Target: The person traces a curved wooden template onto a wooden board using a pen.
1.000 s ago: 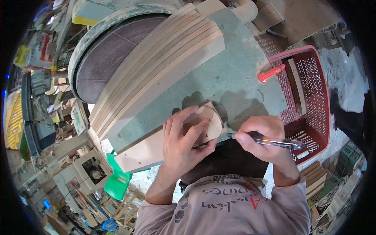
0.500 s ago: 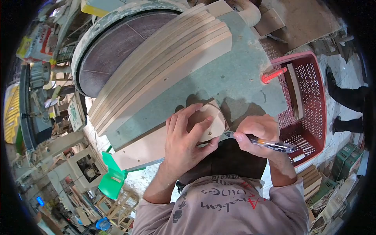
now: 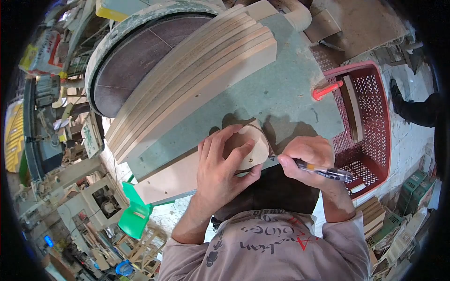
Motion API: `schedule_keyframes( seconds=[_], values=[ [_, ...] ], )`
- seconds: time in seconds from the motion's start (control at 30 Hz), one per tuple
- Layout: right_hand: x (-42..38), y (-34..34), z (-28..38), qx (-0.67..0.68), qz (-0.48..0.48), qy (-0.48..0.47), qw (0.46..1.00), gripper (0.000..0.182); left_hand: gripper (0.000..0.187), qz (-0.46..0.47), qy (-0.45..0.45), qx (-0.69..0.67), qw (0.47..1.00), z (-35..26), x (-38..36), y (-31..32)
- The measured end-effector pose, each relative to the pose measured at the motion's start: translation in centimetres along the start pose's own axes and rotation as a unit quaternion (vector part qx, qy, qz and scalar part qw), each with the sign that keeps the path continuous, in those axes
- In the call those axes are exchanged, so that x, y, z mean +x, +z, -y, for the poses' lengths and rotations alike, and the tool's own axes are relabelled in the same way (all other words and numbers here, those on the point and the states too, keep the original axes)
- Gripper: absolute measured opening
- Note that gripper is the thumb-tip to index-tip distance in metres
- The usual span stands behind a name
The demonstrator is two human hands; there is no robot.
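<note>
My left hand (image 3: pixel 216 164) presses a small wooden block (image 3: pixel 257 153) with rounded edges and a small hole, its fingers curled round the sides. The block sits over the end of a long curved wooden piece (image 3: pixel 171 178) lying on the green tabletop (image 3: pixel 225 100). In my right hand (image 3: pixel 307 159) is a pen (image 3: pixel 330 173), pinched between thumb and fingers. Its tip is right at the block's right edge, close to the end of the long piece.
Several curved wooden strips (image 3: pixel 201 70) lie stacked beside a large disc sander (image 3: pixel 136 61). A red handle (image 3: pixel 327 90) sticks up near a pink plastic basket (image 3: pixel 384 126) with a wooden piece inside. A green chair (image 3: pixel 133 220) stands at left; another person's leg (image 3: pixel 417 110) shows at far right.
The pen and my right hand have shifted very slightly at the block's edge. My left hand stays still. At far right, one of the other person's legs has moved out of view.
</note>
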State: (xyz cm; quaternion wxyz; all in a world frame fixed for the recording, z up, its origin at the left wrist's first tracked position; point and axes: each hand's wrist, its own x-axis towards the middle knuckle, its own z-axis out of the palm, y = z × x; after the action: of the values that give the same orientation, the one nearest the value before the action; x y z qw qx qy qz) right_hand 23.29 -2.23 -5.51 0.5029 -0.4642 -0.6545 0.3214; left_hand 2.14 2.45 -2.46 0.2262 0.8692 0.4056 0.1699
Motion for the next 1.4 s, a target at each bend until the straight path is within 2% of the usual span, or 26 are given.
schedule_keyframes(
  seconds=[0.1, 0.23, 0.5, 0.63, 0.93, 1.0, 1.2, 1.4],
  values=[
    [-0.2, 0.0, 0.0, 0.006, -0.024, 0.046, 0.999, 0.017, 0.047, -0.001, 0.001, -0.003, 1.0, 0.0, 0.0, 0.0],
    [-0.2, -0.1, 0.0, 0.04, -0.035, 0.041, 0.998, 0.015, 0.046, -0.001, -0.001, -0.003, 1.0, 0.0, 0.0, 0.0],
    [0.3, -0.3, 0.5, 0.036, 0.026, 0.037, 0.998, 0.015, 0.046, 0.0, -0.001, -0.004, 1.0, 0.0, 0.1, 0.0],
    [0.6, -0.5, 0.5, 0.03, 0.022, 0.047, 0.998, 0.015, 0.046, -0.004, -0.001, -0.002, 1.0, 0.0, 0.0, 0.1],
    [1.0, -0.1, 0.7, 0.026, -0.034, 0.134, 0.99, 0.013, 0.045, -0.009, -0.001, -0.001, 1.0, 0.0, 0.0, 0.2],
    [0.6, 0.3, 0.6, 0.094, -0.084, 0.188, 0.974, 0.013, 0.045, -0.013, 0.0, 0.002, 1.0, -0.1, 0.0, 0.1],
    [0.7, 0.2, 1.0, 0.124, -0.084, 0.229, 0.962, 0.015, 0.047, -0.023, -0.003, -0.001, 1.0, -0.3, 0.1, 0.0],
    [0.8, 0.5, 1.0, 0.101, -0.074, 0.233, 0.964, 0.017, 0.045, -0.045, 0.01, -0.012, 0.999, -0.3, 0.0, 0.2]
  ],
)
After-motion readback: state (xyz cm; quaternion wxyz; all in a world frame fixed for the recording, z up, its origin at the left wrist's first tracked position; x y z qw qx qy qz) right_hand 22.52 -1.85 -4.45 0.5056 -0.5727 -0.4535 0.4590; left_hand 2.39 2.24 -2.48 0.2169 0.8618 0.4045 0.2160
